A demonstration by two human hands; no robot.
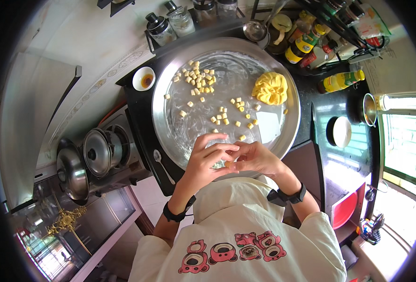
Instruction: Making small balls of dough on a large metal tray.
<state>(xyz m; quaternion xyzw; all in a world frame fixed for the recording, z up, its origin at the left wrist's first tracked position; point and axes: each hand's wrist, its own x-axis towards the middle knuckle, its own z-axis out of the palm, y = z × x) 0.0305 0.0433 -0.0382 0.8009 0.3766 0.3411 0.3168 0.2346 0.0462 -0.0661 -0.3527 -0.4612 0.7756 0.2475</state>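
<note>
My left hand (209,157) and my right hand (255,159) meet over the near rim of a large round metal tray (292,130). Between their fingertips is a small yellow piece of dough (228,164), partly hidden by the fingers. A big folded lump of yellow dough (270,88) lies at the tray's right side. Many small cut dough pieces (198,75) are heaped at the upper left, and others are scattered across the floury middle. A white flat scraper (268,126) rests on the tray at the right, beyond my right hand.
Left of the tray are a small white bowl (144,79) with brown liquid and a spoon (164,166). A lidded pot (97,152) stands on the stove. Behind are seasoning jars (161,29), a ladle (255,30) and bottles (305,43). A white bowl (342,132) sits at right.
</note>
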